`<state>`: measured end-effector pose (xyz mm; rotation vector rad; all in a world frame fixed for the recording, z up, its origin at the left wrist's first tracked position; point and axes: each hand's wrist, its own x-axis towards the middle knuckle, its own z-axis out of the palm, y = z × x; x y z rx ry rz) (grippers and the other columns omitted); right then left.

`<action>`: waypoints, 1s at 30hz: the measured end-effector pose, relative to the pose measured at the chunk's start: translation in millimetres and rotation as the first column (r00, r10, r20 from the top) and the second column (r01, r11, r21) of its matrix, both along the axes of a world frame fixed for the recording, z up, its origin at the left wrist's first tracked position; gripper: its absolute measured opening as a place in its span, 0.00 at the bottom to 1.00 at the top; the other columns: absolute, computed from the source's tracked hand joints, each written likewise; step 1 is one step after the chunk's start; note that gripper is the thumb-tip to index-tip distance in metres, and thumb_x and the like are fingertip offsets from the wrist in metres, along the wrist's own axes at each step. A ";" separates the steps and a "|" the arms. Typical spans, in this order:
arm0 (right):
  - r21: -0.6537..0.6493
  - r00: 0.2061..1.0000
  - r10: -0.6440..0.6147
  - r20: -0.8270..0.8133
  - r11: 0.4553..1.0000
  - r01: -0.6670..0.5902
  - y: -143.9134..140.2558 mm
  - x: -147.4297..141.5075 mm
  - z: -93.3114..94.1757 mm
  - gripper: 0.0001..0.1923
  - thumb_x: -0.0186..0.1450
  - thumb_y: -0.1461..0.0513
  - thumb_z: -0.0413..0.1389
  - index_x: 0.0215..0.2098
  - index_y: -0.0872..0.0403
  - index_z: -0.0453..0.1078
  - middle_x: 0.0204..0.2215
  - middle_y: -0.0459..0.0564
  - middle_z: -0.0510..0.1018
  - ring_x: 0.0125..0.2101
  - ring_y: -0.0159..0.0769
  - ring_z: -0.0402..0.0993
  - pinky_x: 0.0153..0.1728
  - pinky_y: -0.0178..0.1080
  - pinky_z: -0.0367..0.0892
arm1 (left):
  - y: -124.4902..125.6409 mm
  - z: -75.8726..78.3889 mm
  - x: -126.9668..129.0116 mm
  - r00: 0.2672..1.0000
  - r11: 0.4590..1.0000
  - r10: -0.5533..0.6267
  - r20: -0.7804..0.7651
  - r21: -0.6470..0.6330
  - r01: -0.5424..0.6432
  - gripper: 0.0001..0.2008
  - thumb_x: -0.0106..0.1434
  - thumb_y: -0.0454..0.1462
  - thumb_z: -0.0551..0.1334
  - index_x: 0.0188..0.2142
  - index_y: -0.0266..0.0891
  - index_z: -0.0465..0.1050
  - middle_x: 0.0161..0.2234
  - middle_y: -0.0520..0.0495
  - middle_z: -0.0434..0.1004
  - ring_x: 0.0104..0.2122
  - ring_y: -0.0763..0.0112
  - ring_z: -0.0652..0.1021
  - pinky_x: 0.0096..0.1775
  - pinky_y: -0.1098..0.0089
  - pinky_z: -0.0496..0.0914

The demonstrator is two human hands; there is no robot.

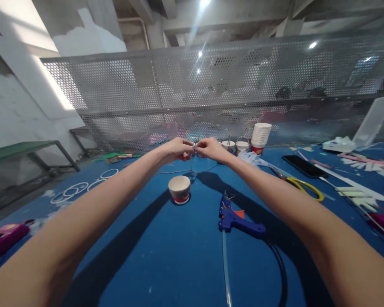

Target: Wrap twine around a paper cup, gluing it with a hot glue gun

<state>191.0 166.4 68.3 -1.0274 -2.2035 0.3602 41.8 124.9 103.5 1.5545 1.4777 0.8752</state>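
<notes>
Out over the middle of the table, my left hand (180, 148) and my right hand (210, 149) meet almost fingertip to fingertip, both closed in a pinch. Between them is a small whitish bit of cord, partly hidden by the fingers. A thin pale cord (173, 172) hangs below the left fingers and trails leftward over the tabletop. Just under the hands stands a short paper cup (179, 186), upright, white inside with a red band near its base. Nearer to me, below my right forearm, a blue hot glue gun (240, 221) lies on its side with a clear glue stick in it.
White rings (77, 189) lie at left. Behind my right hand stand small cups with handles (242, 146) and a stack of paper cups (261, 135). To the right are yellow-handled scissors (305, 189) and a black phone (304, 166). A perforated metal screen (192, 91) borders the blue table (166, 260).
</notes>
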 end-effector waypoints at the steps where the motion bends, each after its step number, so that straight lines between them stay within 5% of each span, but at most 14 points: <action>1: 0.004 1.000 0.003 -0.015 1.000 -0.003 0.4 -1.1 0.0 0.10 0.63 0.66 0.53 0.33 0.60 0.77 0.22 0.46 0.78 0.23 0.28 0.72 0.27 0.28 0.63 | 0.1 -0.6 -0.7 0.999 1.000 -0.002 0.046 -0.014 0.002 0.13 0.50 0.25 0.66 0.37 0.35 0.73 0.18 0.52 0.73 0.16 0.77 0.71 0.23 0.73 0.66; 6: 0.011 1.000 0.015 -0.005 1.000 -0.015 3.6 -3.4 5.6 0.12 0.63 0.66 0.53 0.41 0.58 0.76 0.26 0.45 0.80 0.23 0.27 0.73 0.29 0.28 0.65 | -2.2 -0.9 5.5 0.993 0.996 -0.065 0.096 -0.055 0.071 0.08 0.52 0.27 0.66 0.23 0.35 0.70 0.15 0.53 0.68 0.14 0.79 0.69 0.18 0.76 0.60; 11: -0.024 0.985 -0.052 0.163 0.998 0.057 20.2 23.2 -12.0 0.08 0.58 0.68 0.56 0.32 0.58 0.78 0.27 0.46 0.81 0.27 0.30 0.75 0.31 0.29 0.65 | -8.1 21.1 -21.4 0.999 0.998 0.037 0.000 0.055 -0.037 0.12 0.55 0.29 0.66 0.18 0.36 0.68 0.12 0.55 0.60 0.13 0.79 0.65 0.18 0.76 0.55; 13: -0.030 0.966 -0.118 0.228 0.991 0.128 28.4 42.6 -25.6 0.08 0.56 0.70 0.56 0.29 0.57 0.78 0.27 0.48 0.81 0.31 0.33 0.76 0.33 0.30 0.65 | -12.0 32.3 -44.4 0.986 0.976 0.164 -0.026 0.150 -0.158 0.11 0.57 0.29 0.63 0.19 0.36 0.69 0.12 0.54 0.61 0.13 0.79 0.63 0.18 0.76 0.55; 18: -0.047 0.900 -0.297 0.318 0.944 0.328 40.4 92.1 -49.1 0.09 0.58 0.69 0.55 0.29 0.56 0.78 0.28 0.51 0.82 0.33 0.37 0.78 0.34 0.31 0.66 | -26.3 45.8 -95.9 0.874 0.850 0.470 -0.126 0.330 -0.410 0.10 0.58 0.28 0.58 0.21 0.37 0.66 0.12 0.57 0.61 0.15 0.79 0.64 0.21 0.76 0.60; 26: -0.078 0.802 -0.512 0.307 0.826 0.558 43.3 139.2 -55.8 0.12 0.61 0.70 0.53 0.34 0.58 0.79 0.28 0.54 0.83 0.34 0.39 0.79 0.36 0.33 0.67 | -37.5 31.0 -132.0 0.677 0.755 0.644 -0.356 0.438 -0.488 0.06 0.57 0.31 0.58 0.24 0.38 0.66 0.11 0.59 0.63 0.18 0.74 0.68 0.26 0.76 0.64; 30: -0.130 0.765 -0.591 0.256 0.764 0.633 48.6 154.0 -60.6 0.09 0.64 0.68 0.54 0.37 0.59 0.77 0.32 0.56 0.82 0.38 0.41 0.78 0.40 0.36 0.69 | -33.4 20.4 -149.0 0.509 0.727 0.687 -0.519 0.502 -0.470 0.06 0.57 0.33 0.57 0.24 0.38 0.69 0.10 0.56 0.64 0.21 0.69 0.73 0.28 0.75 0.65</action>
